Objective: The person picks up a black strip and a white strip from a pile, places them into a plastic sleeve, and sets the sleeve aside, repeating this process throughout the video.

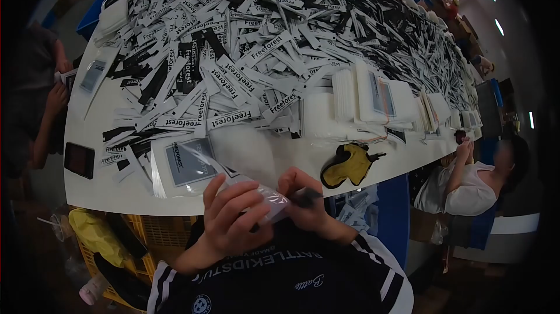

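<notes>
My left hand (236,217) is closed around a clear plastic bag (273,200) just past the table's front edge. My right hand (304,203) pinches the other end of the bag with curled fingers; a small dark thing (307,197) shows at these fingers, too blurred to name. Slim white sticks lie partly in the bag, and the fingers hide the rest. Just beyond my hands, a stack of printed plastic bags (189,165) lies on the white table (128,192). A yellow and black work glove (348,165) rests right of my hands.
A large heap of black and white "Freeforest" stick packets (256,51) covers most of the table. Stacked bags (382,98) stand at right, a phone (79,160) at left. Below are a yellow crate (160,235) and a blue bin (394,220). Other people sit around the table.
</notes>
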Demonstrator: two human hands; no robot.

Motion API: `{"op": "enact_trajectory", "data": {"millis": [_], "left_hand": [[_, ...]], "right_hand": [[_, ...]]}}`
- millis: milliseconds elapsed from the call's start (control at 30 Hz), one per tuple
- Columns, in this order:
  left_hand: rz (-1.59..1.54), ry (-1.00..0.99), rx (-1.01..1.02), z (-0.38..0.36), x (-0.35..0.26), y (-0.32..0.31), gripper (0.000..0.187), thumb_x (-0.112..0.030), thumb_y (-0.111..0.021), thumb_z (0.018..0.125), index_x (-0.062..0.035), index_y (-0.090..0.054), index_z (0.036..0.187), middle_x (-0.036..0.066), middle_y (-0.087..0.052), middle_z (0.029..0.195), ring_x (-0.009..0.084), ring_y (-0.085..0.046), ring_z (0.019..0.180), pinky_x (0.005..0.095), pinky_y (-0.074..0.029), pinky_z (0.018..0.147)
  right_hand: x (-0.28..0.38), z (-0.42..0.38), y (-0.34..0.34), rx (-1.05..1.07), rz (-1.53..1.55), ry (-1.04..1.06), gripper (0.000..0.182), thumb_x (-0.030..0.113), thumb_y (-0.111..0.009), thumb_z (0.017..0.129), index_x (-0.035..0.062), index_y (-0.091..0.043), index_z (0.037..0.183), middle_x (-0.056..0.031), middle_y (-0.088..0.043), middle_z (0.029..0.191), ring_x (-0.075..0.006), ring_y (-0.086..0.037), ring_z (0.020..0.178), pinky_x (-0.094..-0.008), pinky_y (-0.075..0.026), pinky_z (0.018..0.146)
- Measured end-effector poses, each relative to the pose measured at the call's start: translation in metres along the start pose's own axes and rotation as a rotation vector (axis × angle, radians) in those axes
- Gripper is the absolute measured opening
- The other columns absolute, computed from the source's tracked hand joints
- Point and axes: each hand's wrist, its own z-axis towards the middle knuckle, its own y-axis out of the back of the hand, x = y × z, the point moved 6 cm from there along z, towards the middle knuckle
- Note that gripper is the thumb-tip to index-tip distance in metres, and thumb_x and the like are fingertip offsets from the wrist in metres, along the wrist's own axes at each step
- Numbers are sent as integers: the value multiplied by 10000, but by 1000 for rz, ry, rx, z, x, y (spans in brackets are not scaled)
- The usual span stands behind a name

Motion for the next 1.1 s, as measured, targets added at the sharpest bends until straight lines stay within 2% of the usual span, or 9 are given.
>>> {"op": "enact_trajectory", "data": {"millis": [67,200,267,433,500,633,767,1033,1100], "left_hand": [[-120,31,0,13,-2,-8,626,-247,-769,591,-67,-484,1119,134,-467,1118,293,-458,1098,487,-339,959],[59,203,77,19,14,-21,800,-285,-788,555,-15,-433,1220,123,-465,1097,288,-469,1014,466,-345,905],[80,197,119,19,17,-20,837,-284,-787,553,4,-412,1244,130,-454,1107,293,-462,993,455,-345,884],[133,322,270,17,17,-19,861,-267,-781,546,2,-397,1267,137,-435,1111,300,-438,1000,441,-320,879],[155,288,254,23,12,-11,867,-272,-778,544,0,-393,1272,134,-430,1115,298,-436,1004,444,-318,876],[135,229,257,37,5,-4,910,-248,-804,510,-9,-375,1276,148,-442,1129,323,-432,1039,462,-304,891],[92,108,204,46,-12,-2,900,-260,-811,513,-10,-387,1267,145,-432,1130,332,-432,1029,481,-297,885],[-359,560,301,18,39,9,123,-74,-619,806,-13,-610,911,126,-605,693,252,-592,572,287,-448,515],[-335,565,230,16,39,6,93,-71,-613,810,-13,-612,883,121,-594,657,243,-587,544,285,-446,499]], "right_hand": [[-11,-10,0,-31,437,-278,218,49,-627,744,63,-410,758,45,-422,686,-10,-383,603,-170,-286,513],[-34,-13,19,-210,440,-244,159,96,-611,780,39,-464,794,22,-457,702,-42,-433,648,-178,-335,587],[-28,1,41,-236,117,104,134,136,-584,827,21,-524,860,-45,-530,796,-84,-485,730,-193,-368,692],[-31,-2,54,-218,-129,-230,191,97,-441,915,8,-543,1050,-185,-511,1193,-250,-509,1077,-355,-366,942],[-5,-12,58,-436,419,84,267,134,-378,952,19,-455,1181,-202,-468,1262,-335,-442,1187,-455,-291,1031],[27,-6,50,-162,901,353,353,261,-366,963,43,-385,1241,-233,-441,1279,-383,-416,1201,-544,-259,1039],[28,8,15,87,482,-41,357,218,-402,952,-23,-456,1210,-210,-456,1288,-298,-443,1198,-413,-312,1021],[23,4,17,-207,359,-90,279,60,-591,842,-39,-567,1102,-150,-623,1069,-203,-595,995,-288,-449,857],[34,5,31,-228,-390,85,220,78,-582,850,-59,-600,1022,-145,-658,943,-198,-630,896,-271,-479,794]]}}
